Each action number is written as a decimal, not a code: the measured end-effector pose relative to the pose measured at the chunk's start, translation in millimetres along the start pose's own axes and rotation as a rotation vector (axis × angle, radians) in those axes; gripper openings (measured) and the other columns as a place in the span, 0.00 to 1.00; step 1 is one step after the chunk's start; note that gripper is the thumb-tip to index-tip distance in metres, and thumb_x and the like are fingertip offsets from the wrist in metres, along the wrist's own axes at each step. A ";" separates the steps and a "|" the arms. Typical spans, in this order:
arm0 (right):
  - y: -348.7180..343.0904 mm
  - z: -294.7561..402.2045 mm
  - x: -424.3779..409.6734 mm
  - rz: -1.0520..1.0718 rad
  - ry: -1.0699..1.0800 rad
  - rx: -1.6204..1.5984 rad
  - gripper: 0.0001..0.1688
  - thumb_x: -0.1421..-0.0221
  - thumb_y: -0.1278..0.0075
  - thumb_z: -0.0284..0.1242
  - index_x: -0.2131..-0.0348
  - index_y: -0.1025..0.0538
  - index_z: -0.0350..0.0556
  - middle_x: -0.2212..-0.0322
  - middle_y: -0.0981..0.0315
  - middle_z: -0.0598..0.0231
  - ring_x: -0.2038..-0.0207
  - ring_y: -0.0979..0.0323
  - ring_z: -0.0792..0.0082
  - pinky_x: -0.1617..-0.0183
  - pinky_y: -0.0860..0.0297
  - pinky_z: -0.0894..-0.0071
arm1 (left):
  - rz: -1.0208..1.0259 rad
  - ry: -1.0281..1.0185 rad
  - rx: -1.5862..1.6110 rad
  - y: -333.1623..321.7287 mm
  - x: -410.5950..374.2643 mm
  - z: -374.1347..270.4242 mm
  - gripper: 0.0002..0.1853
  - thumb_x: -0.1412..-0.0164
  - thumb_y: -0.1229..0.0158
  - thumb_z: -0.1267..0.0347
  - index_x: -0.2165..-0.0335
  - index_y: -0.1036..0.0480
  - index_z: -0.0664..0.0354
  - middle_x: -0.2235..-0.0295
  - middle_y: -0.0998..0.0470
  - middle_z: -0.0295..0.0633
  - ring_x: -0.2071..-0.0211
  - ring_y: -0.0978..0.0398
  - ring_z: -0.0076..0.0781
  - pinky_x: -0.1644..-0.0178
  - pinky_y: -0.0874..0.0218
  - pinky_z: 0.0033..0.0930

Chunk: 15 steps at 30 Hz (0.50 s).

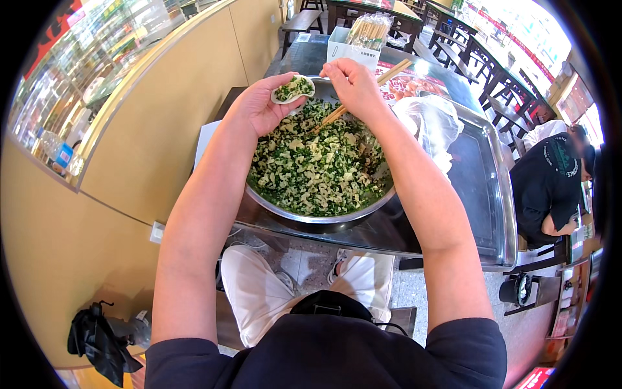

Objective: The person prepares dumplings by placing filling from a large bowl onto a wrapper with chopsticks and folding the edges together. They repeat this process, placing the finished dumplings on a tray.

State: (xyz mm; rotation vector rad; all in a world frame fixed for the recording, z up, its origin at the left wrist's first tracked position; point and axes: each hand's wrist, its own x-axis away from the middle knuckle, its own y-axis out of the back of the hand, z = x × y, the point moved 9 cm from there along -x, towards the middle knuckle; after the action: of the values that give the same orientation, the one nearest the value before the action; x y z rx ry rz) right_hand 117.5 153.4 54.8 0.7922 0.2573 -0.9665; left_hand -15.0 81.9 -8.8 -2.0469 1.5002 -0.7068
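My left hand [262,104] holds a round dumpling wrapper [293,90] with chopped green and pale yellow filling on it, above the far left rim of a large steel bowl [320,220]. The bowl holds a heap of chopped greens and egg-like bits [316,165]. My right hand [354,87] is over the bowl's far rim, apart from the wrapper, with wooden chopsticks [394,70] held in it. Their lower tips rest in the filling. Thumb and index finger of that hand come close together at the upper left.
Right of the bowl, a clear plastic bag [432,126] lies at a large metal tray [508,228]. Beyond the bowl stands a white box [352,53] with wrapped chopsticks. A tan partition [160,116] rises at left. Another person [546,185] sits at the right.
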 end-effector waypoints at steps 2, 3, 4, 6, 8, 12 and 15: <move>-1.6 -0.3 0.9 0.002 0.046 -0.095 0.07 0.51 0.49 0.28 0.72 0.26 0.43 0.76 0.30 0.73 0.74 0.35 0.82 0.68 0.37 0.79 | -0.002 0.012 -0.001 0.2 -0.7 1.2 0.11 0.46 0.46 0.75 0.64 0.32 0.72 0.66 0.27 0.49 0.66 0.25 0.39 0.62 0.28 0.30; -5.4 -0.6 0.9 0.045 0.051 -0.094 0.07 0.52 0.49 0.28 0.71 0.27 0.43 0.76 0.30 0.72 0.73 0.35 0.83 0.67 0.37 0.80 | -0.006 0.016 0.000 1.6 -0.6 1.5 0.12 0.46 0.47 0.74 0.63 0.31 0.72 0.65 0.26 0.49 0.65 0.25 0.39 0.62 0.28 0.29; -8.6 -1.2 1.2 0.089 0.056 -0.092 0.07 0.52 0.49 0.27 0.69 0.27 0.44 0.75 0.30 0.72 0.72 0.35 0.83 0.67 0.37 0.81 | 0.008 0.012 0.003 0.7 -0.2 0.7 0.12 0.46 0.47 0.75 0.64 0.32 0.73 0.66 0.27 0.50 0.66 0.25 0.39 0.62 0.28 0.29; -13.3 1.2 2.2 0.141 0.075 -0.117 0.09 0.54 0.48 0.26 0.69 0.27 0.44 0.75 0.29 0.69 0.71 0.32 0.81 0.66 0.35 0.79 | 0.037 0.004 0.010 -1.8 0.7 -1.0 0.11 0.47 0.46 0.75 0.66 0.34 0.75 0.67 0.28 0.51 0.66 0.26 0.39 0.63 0.27 0.30; -15.8 7.5 3.8 0.158 0.103 -0.168 0.11 0.59 0.46 0.26 0.70 0.26 0.43 0.73 0.29 0.63 0.70 0.29 0.74 0.65 0.33 0.75 | 0.015 -0.006 0.036 0.1 0.0 -1.3 0.11 0.46 0.47 0.75 0.66 0.34 0.75 0.66 0.28 0.51 0.66 0.26 0.38 0.63 0.27 0.29; -23.3 -2.5 0.8 0.188 0.122 -0.263 0.10 0.60 0.44 0.26 0.72 0.26 0.42 0.72 0.32 0.64 0.71 0.29 0.74 0.65 0.33 0.76 | -0.001 -0.011 0.034 0.1 -1.9 -1.1 0.12 0.45 0.48 0.75 0.63 0.32 0.73 0.65 0.27 0.49 0.64 0.26 0.37 0.62 0.28 0.27; -22.7 2.8 2.8 0.191 0.114 -0.216 0.09 0.59 0.44 0.26 0.74 0.26 0.41 0.73 0.33 0.64 0.71 0.30 0.75 0.66 0.34 0.77 | 0.058 0.010 0.036 -1.8 -2.7 0.2 0.11 0.45 0.48 0.74 0.66 0.33 0.73 0.66 0.28 0.50 0.65 0.26 0.37 0.63 0.28 0.29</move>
State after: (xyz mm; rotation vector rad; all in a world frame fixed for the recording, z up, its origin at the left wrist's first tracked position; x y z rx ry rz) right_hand 100.3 142.4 44.3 0.6606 0.3714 -0.7017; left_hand -14.2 85.0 -8.0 -1.9681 1.5343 -0.7172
